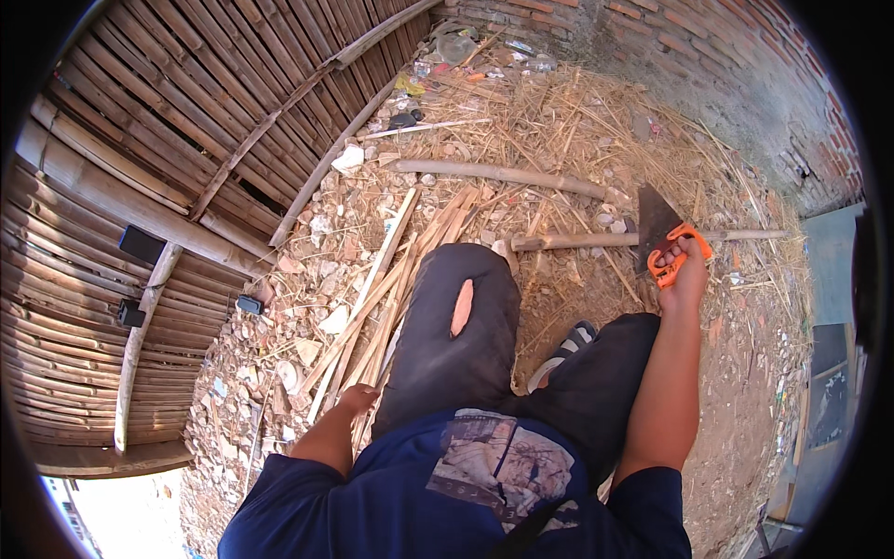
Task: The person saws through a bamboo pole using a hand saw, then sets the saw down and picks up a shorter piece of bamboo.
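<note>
My right hand (684, 264) is closed round the orange handle of a handsaw (657, 219). The saw's dark blade points away from me and overlaps a bamboo pole (582, 240) lying across the ground; whether it touches the pole I cannot tell. Low beside my left thigh is my left hand (358, 399), next to a bundle of long split bamboo strips (372, 312). Its fingers are mostly hidden against my leg, so its grip does not show. Farther off lies a second, slightly curved pole (503, 173).
A bamboo slat wall (186, 158) rises on the left, with small dark devices (250, 305) near it. Stones and straw (577, 121) cover the ground. A brick wall (736, 84) closes the far right. Grey panels (829, 373) stand at the right edge.
</note>
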### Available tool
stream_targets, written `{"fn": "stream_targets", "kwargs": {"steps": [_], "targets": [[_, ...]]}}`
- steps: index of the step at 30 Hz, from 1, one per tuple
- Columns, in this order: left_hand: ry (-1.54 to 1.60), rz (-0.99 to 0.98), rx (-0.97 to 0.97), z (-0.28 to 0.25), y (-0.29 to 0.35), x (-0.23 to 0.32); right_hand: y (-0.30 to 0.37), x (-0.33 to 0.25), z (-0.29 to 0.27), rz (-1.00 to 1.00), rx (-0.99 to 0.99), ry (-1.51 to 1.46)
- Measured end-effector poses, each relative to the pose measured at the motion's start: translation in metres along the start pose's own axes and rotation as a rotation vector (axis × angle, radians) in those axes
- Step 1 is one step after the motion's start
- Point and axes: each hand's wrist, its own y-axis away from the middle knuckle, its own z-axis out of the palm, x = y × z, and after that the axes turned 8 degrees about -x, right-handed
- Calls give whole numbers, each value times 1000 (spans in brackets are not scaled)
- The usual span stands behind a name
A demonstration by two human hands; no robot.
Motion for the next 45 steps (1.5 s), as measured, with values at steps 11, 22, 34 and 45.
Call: {"fn": "stream_targets", "kwargs": {"steps": [11, 22, 34, 45], "targets": [[-236, -86, -89, 1, -17, -52, 4, 2, -3, 23, -38, 108], [-900, 448, 32, -22, -125, -68, 26, -28, -58, -23, 7, 283], [-1037, 394, -21, -42, -106, -65, 25, -44, -100, -70, 68, 228], [582, 190, 10, -47, -89, 5, 28, -48, -97, -62, 55, 180]]}}
